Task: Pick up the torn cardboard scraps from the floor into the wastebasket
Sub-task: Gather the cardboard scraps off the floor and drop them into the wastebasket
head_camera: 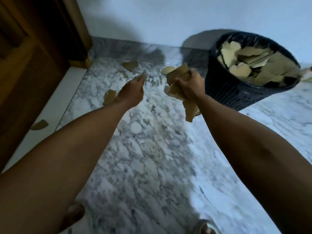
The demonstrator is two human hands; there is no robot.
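Observation:
My right hand is shut on a bunch of torn cardboard scraps, some hanging below the fist, just left of the black mesh wastebasket. The wastebasket holds several scraps and has a dark liner. My left hand pinches a small scrap at its fingertips above the floor. Loose scraps lie on the marble floor: one beside my left wrist, one near the baseboard, one behind my right hand, one on the white threshold.
A wooden door and frame fill the left side. A white wall with a grey marble baseboard closes the back. Another scrap shows at the right edge behind the basket. My feet are at the bottom.

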